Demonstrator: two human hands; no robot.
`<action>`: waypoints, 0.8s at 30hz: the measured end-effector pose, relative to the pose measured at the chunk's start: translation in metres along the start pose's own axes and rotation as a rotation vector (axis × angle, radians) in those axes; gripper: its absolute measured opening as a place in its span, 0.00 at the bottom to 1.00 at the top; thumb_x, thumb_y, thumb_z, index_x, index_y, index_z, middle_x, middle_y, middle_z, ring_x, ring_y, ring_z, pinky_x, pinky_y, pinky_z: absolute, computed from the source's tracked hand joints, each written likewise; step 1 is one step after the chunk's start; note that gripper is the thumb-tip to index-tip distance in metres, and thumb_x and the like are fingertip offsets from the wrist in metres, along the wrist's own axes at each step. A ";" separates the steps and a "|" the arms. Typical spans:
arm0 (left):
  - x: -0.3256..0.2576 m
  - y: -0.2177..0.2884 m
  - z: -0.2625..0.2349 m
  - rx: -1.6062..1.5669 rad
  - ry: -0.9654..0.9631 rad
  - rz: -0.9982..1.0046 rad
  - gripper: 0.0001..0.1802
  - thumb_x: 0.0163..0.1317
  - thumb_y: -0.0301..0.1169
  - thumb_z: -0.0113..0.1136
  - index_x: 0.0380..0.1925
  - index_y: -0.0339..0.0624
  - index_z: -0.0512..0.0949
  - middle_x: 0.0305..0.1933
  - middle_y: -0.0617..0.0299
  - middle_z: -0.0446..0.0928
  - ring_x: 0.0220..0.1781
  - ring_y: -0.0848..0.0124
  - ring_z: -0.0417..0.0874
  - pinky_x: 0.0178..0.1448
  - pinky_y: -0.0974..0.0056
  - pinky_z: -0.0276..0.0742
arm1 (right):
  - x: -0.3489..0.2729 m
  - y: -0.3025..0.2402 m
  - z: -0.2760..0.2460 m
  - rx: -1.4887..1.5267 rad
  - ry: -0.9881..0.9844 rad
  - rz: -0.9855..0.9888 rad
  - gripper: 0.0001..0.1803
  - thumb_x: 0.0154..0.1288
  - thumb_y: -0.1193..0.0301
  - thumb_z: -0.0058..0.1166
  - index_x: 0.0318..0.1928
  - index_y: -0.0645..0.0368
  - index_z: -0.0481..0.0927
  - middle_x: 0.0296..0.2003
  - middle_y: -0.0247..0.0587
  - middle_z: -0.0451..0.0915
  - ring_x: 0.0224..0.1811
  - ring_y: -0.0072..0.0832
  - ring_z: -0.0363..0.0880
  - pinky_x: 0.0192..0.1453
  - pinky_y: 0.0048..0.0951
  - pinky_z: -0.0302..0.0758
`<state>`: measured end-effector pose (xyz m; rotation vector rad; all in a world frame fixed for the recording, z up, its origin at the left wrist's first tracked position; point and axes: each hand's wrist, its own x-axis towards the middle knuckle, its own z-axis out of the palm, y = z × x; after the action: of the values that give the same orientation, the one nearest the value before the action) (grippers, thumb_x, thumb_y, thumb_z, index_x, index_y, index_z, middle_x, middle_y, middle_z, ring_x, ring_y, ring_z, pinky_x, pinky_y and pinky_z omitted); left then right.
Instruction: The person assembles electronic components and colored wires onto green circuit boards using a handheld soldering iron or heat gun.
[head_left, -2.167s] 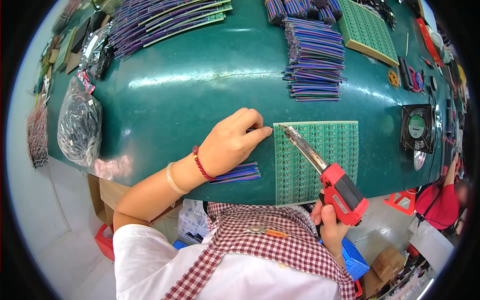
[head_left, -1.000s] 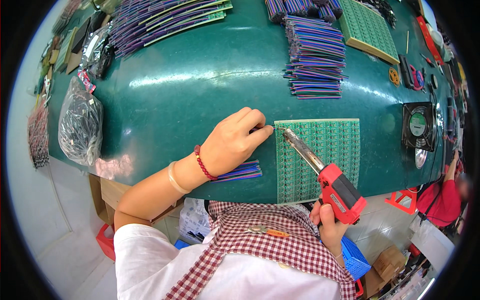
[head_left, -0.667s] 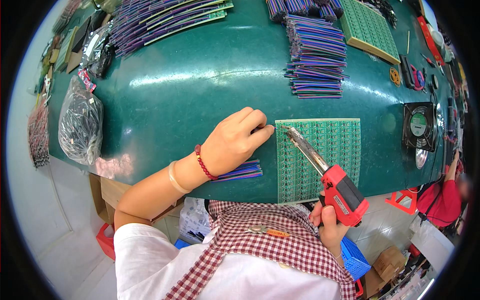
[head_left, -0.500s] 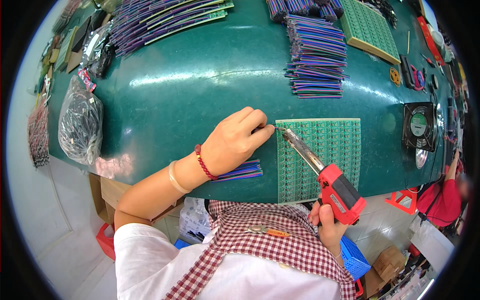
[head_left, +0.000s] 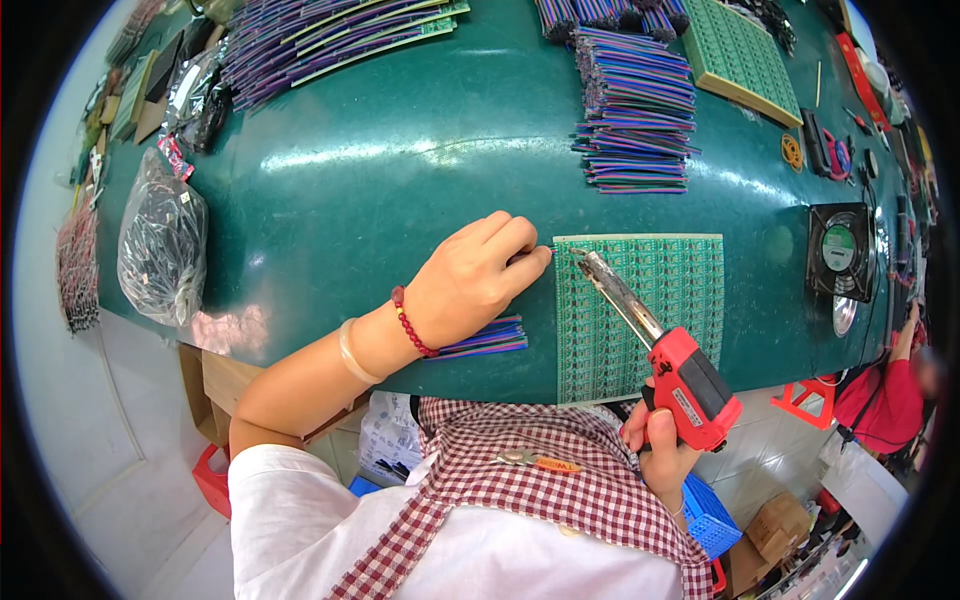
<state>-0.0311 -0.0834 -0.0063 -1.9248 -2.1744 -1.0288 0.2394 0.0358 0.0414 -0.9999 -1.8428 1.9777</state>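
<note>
My left hand (head_left: 478, 268) is closed in a pinch at the upper left corner of a green circuit board panel (head_left: 640, 320). A thin wire (head_left: 552, 250) barely shows at its fingertips; the fingers hide the rest. In my right hand (head_left: 660, 450) is a red and black soldering gun (head_left: 690, 385), gripped by its handle. Its metal barrel slants up and left over the panel. The thin tip is close to the panel's upper left corner, just right of the left fingertips; whether it touches the board I cannot tell. Coloured wires (head_left: 490, 338) lie beneath my left wrist.
On the green table (head_left: 380, 200), a large stack of coloured wires (head_left: 635, 120) lies beyond the panel. More boards (head_left: 740, 60) are piled at far right, wired strips (head_left: 340, 40) at far left. A clear bag (head_left: 162, 245) sits left, a black fan (head_left: 840, 250) right. Another person (head_left: 890, 400) is at far right.
The soldering gun has shifted slightly to the right, its tip drawing a little away from my left fingertips. My left hand stays almost in place.
</note>
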 end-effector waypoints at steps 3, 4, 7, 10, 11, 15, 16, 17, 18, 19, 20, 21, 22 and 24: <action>0.000 0.001 0.000 0.002 0.001 0.001 0.12 0.48 0.21 0.64 0.35 0.36 0.81 0.33 0.59 0.71 0.31 0.65 0.75 0.32 0.63 0.74 | 0.002 -0.001 -0.001 -0.021 -0.050 0.050 0.22 0.71 0.63 0.50 0.57 0.68 0.69 0.22 0.41 0.74 0.18 0.20 0.66 0.25 0.24 0.69; 0.001 0.001 0.001 0.005 0.000 -0.001 0.12 0.48 0.21 0.63 0.35 0.36 0.81 0.33 0.59 0.71 0.31 0.65 0.75 0.33 0.63 0.74 | 0.003 -0.001 0.001 -0.019 -0.049 0.049 0.22 0.71 0.63 0.50 0.57 0.68 0.69 0.22 0.41 0.74 0.18 0.20 0.66 0.25 0.24 0.69; 0.000 0.001 0.001 0.023 -0.006 0.006 0.12 0.48 0.21 0.63 0.36 0.36 0.81 0.33 0.59 0.71 0.32 0.65 0.75 0.33 0.63 0.75 | 0.003 0.002 0.005 -0.028 -0.016 0.065 0.22 0.72 0.64 0.50 0.57 0.68 0.69 0.23 0.41 0.74 0.19 0.20 0.66 0.25 0.25 0.69; -0.002 0.001 0.001 0.026 -0.004 0.006 0.12 0.48 0.22 0.62 0.36 0.36 0.81 0.33 0.59 0.71 0.32 0.65 0.75 0.33 0.63 0.75 | 0.003 0.002 0.003 -0.010 -0.019 0.018 0.22 0.72 0.63 0.51 0.57 0.68 0.69 0.23 0.41 0.74 0.19 0.20 0.67 0.25 0.25 0.69; -0.002 0.001 0.001 0.025 -0.003 0.007 0.12 0.48 0.22 0.62 0.36 0.36 0.81 0.33 0.59 0.71 0.32 0.65 0.75 0.33 0.63 0.75 | 0.002 0.000 0.002 -0.011 0.002 0.027 0.23 0.72 0.63 0.51 0.57 0.68 0.69 0.23 0.41 0.74 0.19 0.20 0.67 0.26 0.25 0.69; -0.001 0.001 0.000 0.037 -0.010 0.011 0.12 0.48 0.22 0.62 0.36 0.35 0.81 0.33 0.59 0.71 0.32 0.65 0.75 0.33 0.63 0.75 | 0.001 0.003 0.001 0.009 0.021 0.000 0.23 0.72 0.62 0.52 0.57 0.67 0.69 0.23 0.40 0.74 0.19 0.20 0.67 0.25 0.25 0.69; -0.001 0.001 0.000 0.038 -0.012 0.013 0.12 0.48 0.22 0.62 0.36 0.35 0.81 0.33 0.58 0.71 0.32 0.65 0.75 0.33 0.63 0.75 | 0.001 0.003 0.001 0.009 0.022 0.000 0.23 0.72 0.62 0.52 0.57 0.67 0.69 0.23 0.40 0.74 0.19 0.20 0.67 0.25 0.25 0.69; -0.001 0.001 0.001 0.038 -0.012 0.013 0.12 0.48 0.22 0.62 0.36 0.35 0.81 0.33 0.58 0.71 0.32 0.65 0.75 0.33 0.63 0.75 | 0.000 0.003 0.001 0.008 0.024 0.018 0.23 0.72 0.62 0.51 0.58 0.67 0.69 0.23 0.40 0.74 0.19 0.20 0.67 0.25 0.25 0.69; -0.001 0.001 0.001 0.044 -0.009 0.015 0.12 0.48 0.22 0.62 0.36 0.35 0.81 0.33 0.59 0.71 0.32 0.65 0.75 0.33 0.63 0.75 | 0.000 0.003 0.001 0.007 0.026 0.037 0.23 0.72 0.61 0.51 0.58 0.67 0.69 0.23 0.40 0.73 0.19 0.20 0.67 0.25 0.25 0.69; -0.001 0.001 0.001 0.049 -0.006 0.018 0.12 0.48 0.22 0.62 0.36 0.35 0.81 0.33 0.59 0.71 0.32 0.65 0.75 0.33 0.63 0.75 | 0.000 0.002 0.000 0.007 0.026 0.037 0.23 0.72 0.61 0.51 0.58 0.67 0.69 0.23 0.40 0.73 0.19 0.20 0.67 0.25 0.25 0.69; -0.001 0.001 0.001 0.049 -0.008 0.018 0.12 0.48 0.22 0.62 0.36 0.35 0.81 0.33 0.59 0.71 0.32 0.65 0.75 0.33 0.63 0.75 | 0.000 0.003 0.000 0.003 0.021 0.033 0.24 0.71 0.61 0.51 0.58 0.67 0.69 0.23 0.40 0.73 0.19 0.20 0.67 0.25 0.25 0.69; -0.001 0.001 0.001 0.059 -0.009 0.020 0.12 0.48 0.22 0.62 0.35 0.36 0.81 0.33 0.59 0.71 0.32 0.65 0.75 0.33 0.63 0.75 | 0.000 0.003 0.000 -0.001 0.015 0.028 0.24 0.71 0.61 0.51 0.58 0.67 0.69 0.23 0.40 0.73 0.19 0.20 0.67 0.25 0.25 0.69; -0.001 0.002 0.001 0.069 -0.011 0.021 0.12 0.48 0.22 0.62 0.35 0.36 0.81 0.32 0.59 0.71 0.32 0.65 0.75 0.33 0.64 0.75 | 0.000 0.002 0.000 0.000 0.016 0.028 0.24 0.71 0.61 0.51 0.58 0.67 0.69 0.23 0.40 0.73 0.19 0.20 0.67 0.25 0.25 0.69; -0.001 0.002 0.002 0.082 -0.008 0.024 0.11 0.48 0.22 0.62 0.35 0.37 0.81 0.32 0.59 0.71 0.32 0.65 0.75 0.34 0.63 0.75 | 0.000 0.001 0.001 0.003 0.022 0.025 0.23 0.71 0.62 0.51 0.58 0.67 0.69 0.22 0.39 0.73 0.19 0.20 0.67 0.25 0.25 0.69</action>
<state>-0.0284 -0.0836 -0.0077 -1.9174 -2.1559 -0.9145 0.2391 0.0346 0.0405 -1.0456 -1.8241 1.9746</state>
